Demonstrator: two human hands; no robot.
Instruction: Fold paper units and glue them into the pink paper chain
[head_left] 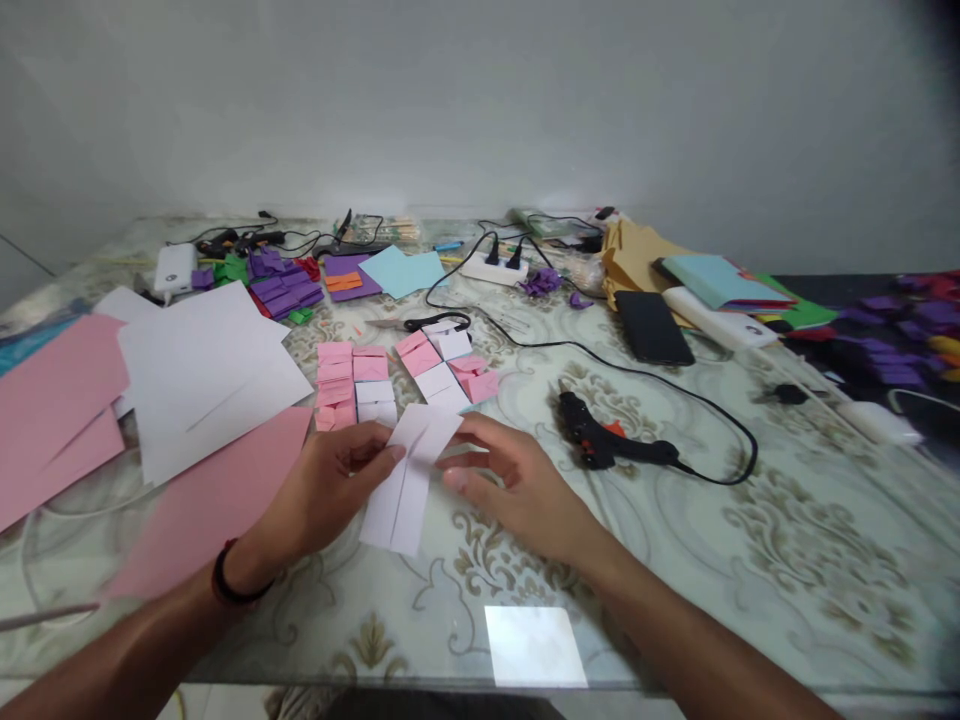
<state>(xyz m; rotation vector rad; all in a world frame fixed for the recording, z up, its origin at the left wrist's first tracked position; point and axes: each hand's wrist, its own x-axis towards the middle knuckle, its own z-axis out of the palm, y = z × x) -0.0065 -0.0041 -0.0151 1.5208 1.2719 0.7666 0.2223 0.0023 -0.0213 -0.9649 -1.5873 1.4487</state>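
Observation:
My left hand point(322, 485) pinches a folded strip of white paper point(405, 500) between thumb and fingers. Creases run along the strip, and its upper part slants to the right. At the strip's upper right edge is my right hand point(517, 480), its fingertips touching or just behind the paper and its thumb held apart. Just beyond both hands lie folded pink and white paper pieces point(335, 378) in a block. A second group of pink and white pieces point(439, 385) lies to its right.
White sheets point(210, 370) and pink sheets point(52, 410) cover the left. A black glue gun point(600, 435) lies at right, its cord running to a power strip point(495, 268). Scissors point(427, 322), a phone point(654, 328) and purple folded pieces point(281, 280) lie farther back.

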